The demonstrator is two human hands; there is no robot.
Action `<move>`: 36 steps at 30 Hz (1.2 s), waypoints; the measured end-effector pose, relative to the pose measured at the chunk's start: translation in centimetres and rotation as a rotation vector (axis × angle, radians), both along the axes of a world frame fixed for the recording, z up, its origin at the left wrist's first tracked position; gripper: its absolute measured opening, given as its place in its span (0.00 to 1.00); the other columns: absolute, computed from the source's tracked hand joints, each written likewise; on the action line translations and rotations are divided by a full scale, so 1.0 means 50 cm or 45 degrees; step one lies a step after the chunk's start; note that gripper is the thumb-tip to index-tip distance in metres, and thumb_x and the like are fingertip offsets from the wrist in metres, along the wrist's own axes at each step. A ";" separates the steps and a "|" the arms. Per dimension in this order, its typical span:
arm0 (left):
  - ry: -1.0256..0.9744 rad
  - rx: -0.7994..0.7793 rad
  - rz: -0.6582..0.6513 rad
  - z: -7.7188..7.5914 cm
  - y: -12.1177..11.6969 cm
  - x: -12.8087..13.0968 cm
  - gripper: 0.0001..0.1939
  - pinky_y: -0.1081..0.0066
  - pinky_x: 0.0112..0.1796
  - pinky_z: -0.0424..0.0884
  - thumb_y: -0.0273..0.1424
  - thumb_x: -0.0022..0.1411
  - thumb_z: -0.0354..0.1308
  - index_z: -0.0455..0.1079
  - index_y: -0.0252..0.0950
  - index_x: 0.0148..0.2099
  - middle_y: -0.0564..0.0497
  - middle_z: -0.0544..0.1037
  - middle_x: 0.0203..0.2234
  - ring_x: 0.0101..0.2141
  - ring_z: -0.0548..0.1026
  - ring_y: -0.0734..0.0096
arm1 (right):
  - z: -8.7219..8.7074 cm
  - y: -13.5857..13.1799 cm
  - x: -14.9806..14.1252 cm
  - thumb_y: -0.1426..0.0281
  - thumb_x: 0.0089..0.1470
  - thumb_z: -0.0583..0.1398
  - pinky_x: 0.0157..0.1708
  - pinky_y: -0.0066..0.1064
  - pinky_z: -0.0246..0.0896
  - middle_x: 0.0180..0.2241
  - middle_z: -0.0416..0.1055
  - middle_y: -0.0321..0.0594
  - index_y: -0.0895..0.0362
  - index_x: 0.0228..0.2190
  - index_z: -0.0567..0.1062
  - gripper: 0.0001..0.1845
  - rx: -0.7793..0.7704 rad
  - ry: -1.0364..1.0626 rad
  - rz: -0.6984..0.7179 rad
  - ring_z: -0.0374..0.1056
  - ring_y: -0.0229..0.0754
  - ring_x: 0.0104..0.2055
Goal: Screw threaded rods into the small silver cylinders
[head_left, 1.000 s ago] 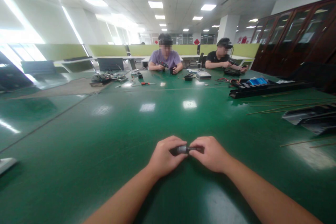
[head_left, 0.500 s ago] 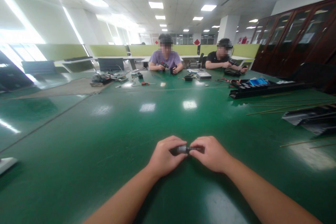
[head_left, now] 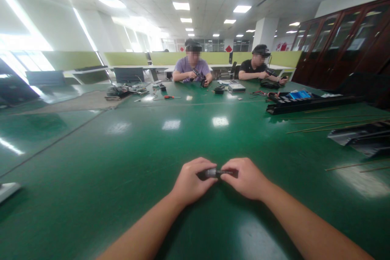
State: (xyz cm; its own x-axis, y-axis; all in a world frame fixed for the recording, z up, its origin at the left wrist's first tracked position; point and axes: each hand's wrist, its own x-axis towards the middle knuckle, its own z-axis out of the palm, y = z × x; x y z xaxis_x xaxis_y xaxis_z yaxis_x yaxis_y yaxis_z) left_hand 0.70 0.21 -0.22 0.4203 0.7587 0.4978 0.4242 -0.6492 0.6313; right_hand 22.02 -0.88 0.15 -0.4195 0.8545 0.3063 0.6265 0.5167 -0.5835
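Note:
Close in front of me, a small dark cylinder with a grey, shiny middle lies level between my two hands. My left hand is closed around its thick left end, thumb and fingers pinching from either side. The fingers of my right hand close on the thinner, dark right end. Fingers hide both ends, so its exact kind is unclear. Both hands stay low over the green tabletop, fingertips almost meeting.
Across the table, a person in a purple shirt and one in black handle dark tools. An orange screwdriver and electronic parts lie farther back. Black rails and thin rods occupy the right side.
My right hand has shifted very slightly right, and my left hand looks still. Opposite, the person in purple has brought the dark tool to the piece in the other hand.

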 end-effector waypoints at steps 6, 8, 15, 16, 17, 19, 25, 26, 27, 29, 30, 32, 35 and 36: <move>-0.001 0.000 -0.004 -0.001 0.001 0.000 0.12 0.67 0.40 0.74 0.26 0.52 0.67 0.78 0.38 0.42 0.47 0.80 0.36 0.37 0.77 0.65 | 0.002 0.001 0.000 0.69 0.54 0.62 0.33 0.30 0.58 0.29 0.76 0.37 0.55 0.32 0.80 0.06 0.001 -0.005 -0.008 0.69 0.40 0.31; 0.002 0.003 -0.002 0.000 0.001 -0.001 0.13 0.66 0.40 0.74 0.26 0.52 0.66 0.78 0.38 0.42 0.47 0.80 0.36 0.37 0.77 0.65 | 0.003 0.002 0.000 0.69 0.55 0.62 0.34 0.30 0.58 0.29 0.76 0.37 0.55 0.32 0.80 0.06 0.008 -0.012 -0.005 0.69 0.40 0.31; -0.002 0.016 0.005 0.001 0.000 -0.001 0.13 0.67 0.40 0.74 0.25 0.52 0.67 0.78 0.38 0.42 0.47 0.80 0.36 0.37 0.77 0.65 | 0.003 0.001 0.002 0.69 0.54 0.62 0.33 0.30 0.58 0.29 0.76 0.37 0.55 0.32 0.80 0.05 0.014 -0.009 -0.001 0.69 0.40 0.31; -0.004 0.015 0.004 0.001 0.001 -0.001 0.13 0.67 0.40 0.74 0.25 0.52 0.67 0.78 0.38 0.42 0.47 0.80 0.36 0.37 0.77 0.65 | 0.004 0.001 0.002 0.69 0.54 0.62 0.33 0.30 0.58 0.29 0.76 0.37 0.55 0.32 0.80 0.05 0.015 -0.007 0.003 0.68 0.40 0.31; -0.005 0.013 0.002 0.001 0.001 -0.001 0.13 0.67 0.40 0.74 0.25 0.52 0.67 0.78 0.38 0.42 0.47 0.80 0.36 0.37 0.77 0.65 | 0.005 0.001 0.002 0.69 0.54 0.62 0.33 0.30 0.58 0.29 0.76 0.37 0.55 0.32 0.80 0.05 0.016 -0.006 0.006 0.68 0.40 0.31; -0.007 0.009 -0.003 0.001 0.001 -0.001 0.12 0.68 0.39 0.74 0.26 0.52 0.67 0.78 0.38 0.42 0.48 0.80 0.36 0.37 0.77 0.66 | 0.006 0.000 0.002 0.70 0.54 0.62 0.33 0.30 0.57 0.29 0.76 0.37 0.55 0.31 0.80 0.05 0.019 -0.004 0.012 0.68 0.40 0.31; -0.002 0.012 0.010 0.000 0.001 -0.002 0.13 0.68 0.40 0.74 0.26 0.52 0.67 0.78 0.38 0.42 0.48 0.80 0.36 0.37 0.77 0.66 | 0.007 -0.001 0.003 0.70 0.55 0.62 0.32 0.30 0.57 0.28 0.76 0.36 0.55 0.31 0.80 0.05 0.033 -0.003 0.002 0.67 0.40 0.31; -0.003 0.014 0.007 0.000 0.001 -0.002 0.13 0.68 0.40 0.74 0.26 0.53 0.67 0.78 0.38 0.42 0.48 0.80 0.36 0.37 0.77 0.66 | 0.007 -0.001 0.002 0.70 0.55 0.62 0.32 0.30 0.57 0.28 0.76 0.36 0.55 0.31 0.80 0.05 0.032 0.000 0.001 0.67 0.40 0.31; -0.005 0.016 0.005 0.000 0.001 -0.002 0.12 0.67 0.40 0.74 0.26 0.53 0.67 0.78 0.38 0.42 0.48 0.80 0.36 0.37 0.77 0.65 | 0.007 -0.001 0.002 0.70 0.54 0.62 0.32 0.30 0.57 0.28 0.76 0.36 0.55 0.31 0.80 0.05 0.030 0.002 0.001 0.68 0.39 0.30; -0.010 0.020 0.005 0.002 0.001 -0.002 0.12 0.66 0.40 0.74 0.26 0.53 0.67 0.78 0.38 0.42 0.47 0.80 0.36 0.37 0.77 0.65 | 0.008 0.000 0.002 0.70 0.54 0.62 0.32 0.30 0.57 0.28 0.76 0.36 0.55 0.31 0.80 0.05 0.026 0.007 0.003 0.68 0.39 0.30; -0.012 0.020 0.009 0.002 0.001 -0.002 0.12 0.66 0.40 0.74 0.26 0.53 0.67 0.78 0.38 0.42 0.47 0.80 0.36 0.37 0.77 0.64 | 0.009 0.000 0.002 0.70 0.54 0.62 0.32 0.30 0.57 0.28 0.76 0.36 0.55 0.31 0.80 0.05 0.026 0.007 0.003 0.68 0.39 0.30; -0.015 0.023 0.012 0.003 0.001 -0.003 0.12 0.66 0.40 0.74 0.26 0.53 0.67 0.78 0.38 0.42 0.47 0.80 0.36 0.37 0.78 0.64 | 0.009 0.000 0.002 0.70 0.54 0.62 0.32 0.30 0.57 0.28 0.76 0.36 0.55 0.31 0.80 0.05 0.025 0.006 0.000 0.68 0.39 0.30; -0.011 0.030 0.009 0.002 0.002 -0.003 0.12 0.66 0.39 0.74 0.26 0.53 0.67 0.78 0.38 0.42 0.47 0.80 0.36 0.37 0.78 0.64 | 0.009 0.000 0.004 0.70 0.54 0.62 0.32 0.30 0.57 0.28 0.76 0.36 0.55 0.32 0.81 0.05 0.019 0.007 -0.007 0.68 0.39 0.30; -0.009 0.034 0.008 0.002 0.002 -0.003 0.12 0.66 0.39 0.74 0.26 0.53 0.66 0.78 0.38 0.42 0.47 0.80 0.36 0.37 0.78 0.64 | 0.008 0.000 0.004 0.70 0.54 0.62 0.32 0.30 0.58 0.28 0.76 0.36 0.55 0.32 0.81 0.05 0.016 0.007 -0.007 0.68 0.40 0.30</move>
